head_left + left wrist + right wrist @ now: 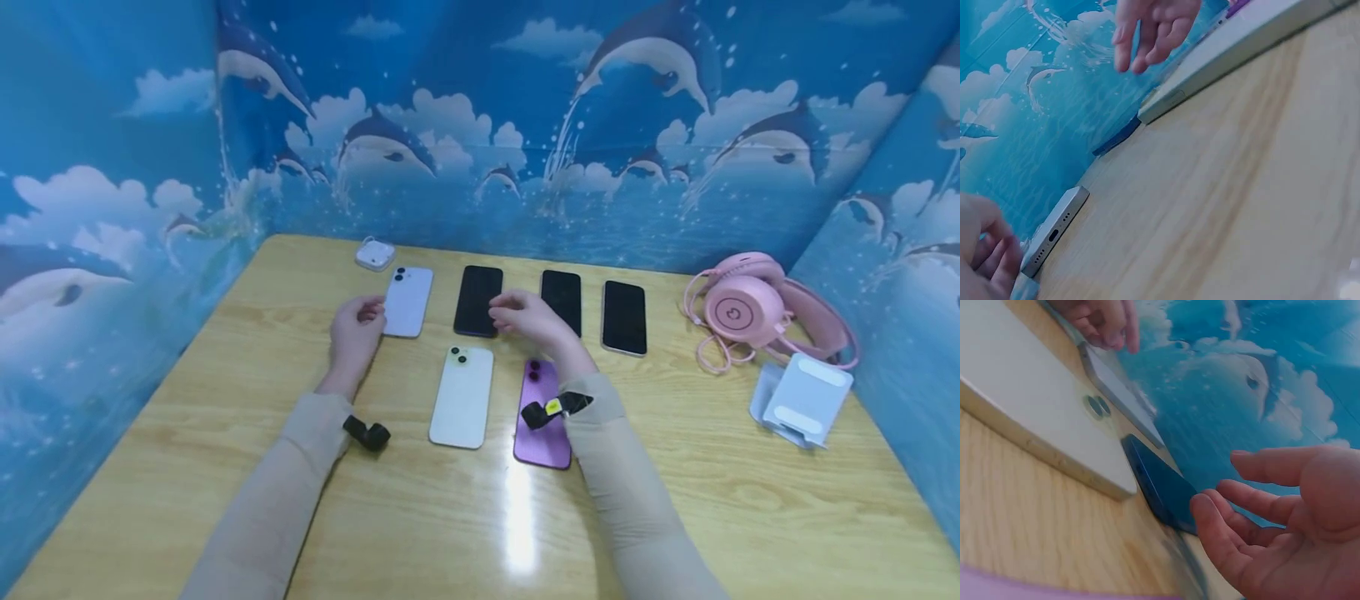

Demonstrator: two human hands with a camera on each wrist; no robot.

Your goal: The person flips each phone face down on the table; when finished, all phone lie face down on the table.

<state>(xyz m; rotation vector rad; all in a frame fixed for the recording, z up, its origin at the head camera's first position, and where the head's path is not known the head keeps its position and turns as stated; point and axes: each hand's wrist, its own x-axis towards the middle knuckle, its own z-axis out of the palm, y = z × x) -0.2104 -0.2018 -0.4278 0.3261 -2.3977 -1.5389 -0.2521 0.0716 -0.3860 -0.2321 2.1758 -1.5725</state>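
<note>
**Two hands over a layout of six phones on a wooden table**

Far left on the wooden table (pixel 225 467): a small white earbud case (pixel 374 253) by the back wall, well apart from the hands. Just right of it lies a pale lavender phone (pixel 408 301), back up, dual camera at its top left. The left hand (pixel 356 331) sits at that phone's left edge, fingers loosely curled, fingertips at or touching the edge; nothing is gripped. The left wrist view shows the phone's bottom edge with port and speaker holes beside the fingers (pixel 988 256).

Next right in the back row: a dark phone (pixel 477 300), screen up, screen off. The right hand (pixel 528 321) hovers just beside its right edge, fingers relaxed and slightly spread, holding nothing; the right wrist view shows the open palm (pixel 1285 525) clear of the table, with the dark phone's blue corner just beyond the fingertips.

Front row: a cream phone (pixel 462 397), back up, between the two forearms, and a purple phone (pixel 542 417), back up, partly under the right wrist.

Further right in the back row: two more black-screened phones (pixel 562 300) and (pixel 624 317), side by side, apart from the hand.

Far right: pink headphones (pixel 750 310) with a coiled pink cable, a round logo on the earcup, not readable. Near them, a white phone stand (pixel 804 400).

No readable writing or brand marks on any phone.
</note>
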